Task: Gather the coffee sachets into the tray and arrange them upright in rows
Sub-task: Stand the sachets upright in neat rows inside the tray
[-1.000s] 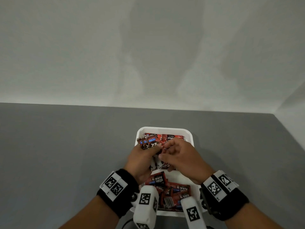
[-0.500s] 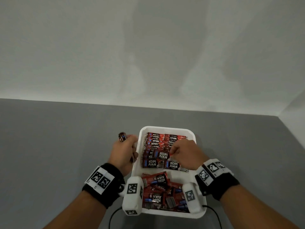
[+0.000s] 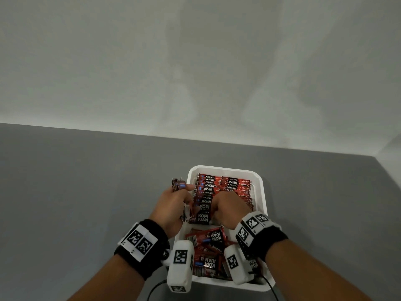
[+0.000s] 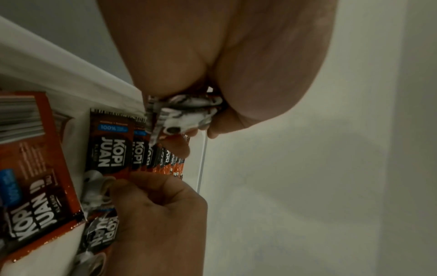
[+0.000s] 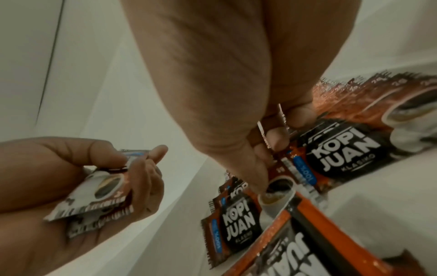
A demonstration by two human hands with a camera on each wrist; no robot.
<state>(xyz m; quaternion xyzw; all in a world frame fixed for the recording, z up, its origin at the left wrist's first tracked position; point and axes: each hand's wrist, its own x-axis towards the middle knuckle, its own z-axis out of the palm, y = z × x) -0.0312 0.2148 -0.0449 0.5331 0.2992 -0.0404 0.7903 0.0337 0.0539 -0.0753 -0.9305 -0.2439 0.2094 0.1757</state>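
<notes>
A white tray [image 3: 259, 192] stands on the grey table. Its far half holds two rows of upright red coffee sachets [image 3: 225, 185], also seen from the left wrist [image 4: 111, 147] and the right wrist [image 5: 238, 224]. Several loose sachets [image 3: 209, 238] lie flat in the near half. My left hand [image 3: 178, 197] hovers at the tray's left rim and grips a small stack of sachets [image 3: 178, 185] [image 4: 187, 110] [image 5: 101, 190]. My right hand [image 3: 223, 206] is inside the tray at the front of the rows, its curled fingers [image 5: 276, 138] pinching the top edge of one sachet [image 5: 282, 119].
The grey table [image 3: 86, 203] stretches to the left and behind the tray, ending at a white wall [image 3: 195, 72]. A second wall closes the right side [image 3: 390, 153]. A black cable [image 3: 155, 287] trails at the near edge beside the tray.
The hands, together over the tray a second ago, have parted. My left hand drew to the left rim with the stack, and my right hand went down to the rows' front.
</notes>
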